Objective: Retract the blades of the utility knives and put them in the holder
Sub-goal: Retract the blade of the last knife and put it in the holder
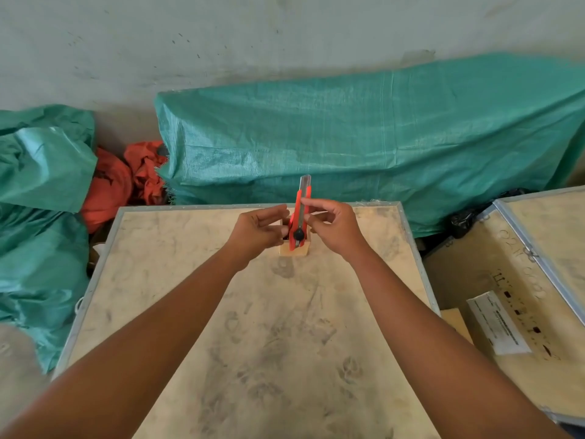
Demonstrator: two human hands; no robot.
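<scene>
An orange utility knife (298, 217) with a black slider knob stands upright, its lower end in a small wooden holder (293, 250) near the far edge of the crate top. A short length of grey blade sticks out of its upper tip. My right hand (332, 226) pinches the knife's upper body between thumb and fingers. My left hand (258, 231) sits just left of the holder, fingers curled toward the knife's lower part; whether it touches the knife or the holder I cannot tell. The hands hide most of the holder.
The holder rests on a dusty plywood crate top (253, 327) with a metal rim. A second crate (522, 280) with a white label stands to the right. Green tarps (364, 137) and orange cloth (126, 182) lie behind, against a grey wall.
</scene>
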